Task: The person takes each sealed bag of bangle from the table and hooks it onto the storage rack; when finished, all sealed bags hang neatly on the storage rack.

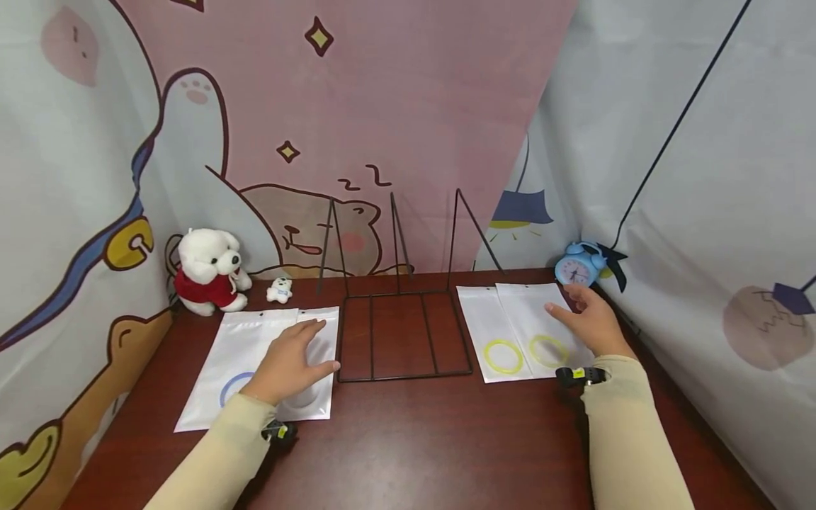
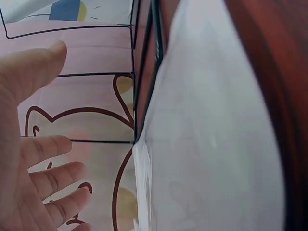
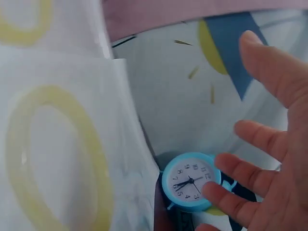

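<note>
My left hand [image 1: 287,365] hovers over two whitish bags [image 1: 207,404] at the left, its fingers loosely spread. One bag shows a blue ring [image 1: 228,382]; the other has a pale ring, partly hidden by the hand. Two similar bags [image 1: 481,319] with yellow rings [image 1: 486,354] lie at the right. Over their outer edge is my right hand [image 1: 593,322], thumb apart from the fingers and nothing held. Between the two pairs stands a black wire rack [image 1: 404,377] with upright pointed dividers. The left wrist view shows relaxed fingers [image 2: 55,180] near a bag [image 2: 216,125].
A blue alarm clock [image 1: 576,269] stands in the back right corner, beyond the right hand. At the back left sit a white plush dog [image 1: 207,258] in red and a small white dog figure [image 1: 279,290]. Printed curtains [image 1: 414,106] surround the dark wooden table [image 1: 433,446].
</note>
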Action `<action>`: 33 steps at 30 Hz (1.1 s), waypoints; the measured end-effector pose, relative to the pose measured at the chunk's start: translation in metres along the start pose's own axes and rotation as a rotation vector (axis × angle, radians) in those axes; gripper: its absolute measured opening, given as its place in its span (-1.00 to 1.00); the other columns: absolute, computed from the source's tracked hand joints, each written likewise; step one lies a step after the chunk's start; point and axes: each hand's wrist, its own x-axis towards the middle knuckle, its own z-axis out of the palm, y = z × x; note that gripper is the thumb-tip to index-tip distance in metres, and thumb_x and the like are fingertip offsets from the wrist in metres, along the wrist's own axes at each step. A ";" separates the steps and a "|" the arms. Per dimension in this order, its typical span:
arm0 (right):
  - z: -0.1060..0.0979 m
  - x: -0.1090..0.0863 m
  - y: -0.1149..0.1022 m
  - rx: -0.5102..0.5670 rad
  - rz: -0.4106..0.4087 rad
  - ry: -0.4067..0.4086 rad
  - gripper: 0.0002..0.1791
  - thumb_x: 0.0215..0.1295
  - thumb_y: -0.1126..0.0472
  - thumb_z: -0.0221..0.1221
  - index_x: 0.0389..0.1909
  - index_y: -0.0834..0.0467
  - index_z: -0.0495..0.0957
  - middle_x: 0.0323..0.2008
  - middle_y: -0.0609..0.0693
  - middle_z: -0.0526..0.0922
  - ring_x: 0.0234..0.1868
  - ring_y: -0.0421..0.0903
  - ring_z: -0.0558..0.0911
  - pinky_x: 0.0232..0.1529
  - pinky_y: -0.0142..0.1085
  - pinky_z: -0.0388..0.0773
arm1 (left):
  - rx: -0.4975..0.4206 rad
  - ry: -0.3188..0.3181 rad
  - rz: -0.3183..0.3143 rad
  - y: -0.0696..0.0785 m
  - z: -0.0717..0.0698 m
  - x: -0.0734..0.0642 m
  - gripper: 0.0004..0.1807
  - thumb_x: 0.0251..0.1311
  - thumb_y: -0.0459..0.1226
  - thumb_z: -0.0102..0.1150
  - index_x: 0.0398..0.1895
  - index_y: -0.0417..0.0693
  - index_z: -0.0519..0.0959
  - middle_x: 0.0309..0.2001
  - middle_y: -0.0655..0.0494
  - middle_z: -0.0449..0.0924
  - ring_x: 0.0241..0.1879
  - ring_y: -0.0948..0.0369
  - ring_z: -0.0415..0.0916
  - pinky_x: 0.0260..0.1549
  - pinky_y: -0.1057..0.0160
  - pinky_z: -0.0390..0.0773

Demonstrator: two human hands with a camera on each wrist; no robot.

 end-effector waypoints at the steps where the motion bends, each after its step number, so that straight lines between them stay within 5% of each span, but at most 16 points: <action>1: 0.000 0.000 0.001 0.017 0.014 -0.001 0.08 0.35 -0.36 0.30 0.57 0.33 0.22 0.49 0.45 0.32 0.46 0.47 0.33 0.41 0.41 0.30 | -0.011 0.000 -0.003 0.001 0.001 0.002 -0.09 0.15 0.06 0.50 0.48 -0.24 0.45 0.41 -0.34 0.46 0.41 -0.32 0.39 0.36 -0.36 0.40; 17: 0.004 -0.008 0.007 0.082 0.124 0.036 0.07 0.35 -0.37 0.28 0.58 0.29 0.22 0.50 0.44 0.31 0.48 0.46 0.31 0.43 0.39 0.30 | -0.082 -0.061 -0.024 0.004 0.024 0.014 -0.08 0.14 0.01 0.52 0.49 -0.27 0.43 0.41 -0.30 0.49 0.42 -0.28 0.40 0.39 -0.30 0.39; 26: 0.014 -0.008 0.011 0.062 0.152 0.038 0.04 0.38 -0.36 0.26 0.59 0.28 0.21 0.49 0.43 0.30 0.47 0.43 0.33 0.44 0.36 0.32 | -0.100 -0.195 -0.075 0.001 0.025 0.011 -0.04 0.17 0.03 0.52 0.55 -0.23 0.36 0.47 -0.29 0.42 0.49 -0.29 0.31 0.45 -0.32 0.31; 33: 0.017 -0.007 0.010 0.082 0.192 0.043 0.08 0.37 -0.37 0.26 0.64 0.23 0.13 0.55 0.43 0.21 0.50 0.45 0.28 0.43 0.40 0.29 | -0.125 -0.230 -0.038 0.000 0.025 0.013 -0.03 0.17 -0.01 0.52 0.55 -0.27 0.33 0.47 -0.28 0.42 0.49 -0.27 0.31 0.46 -0.29 0.32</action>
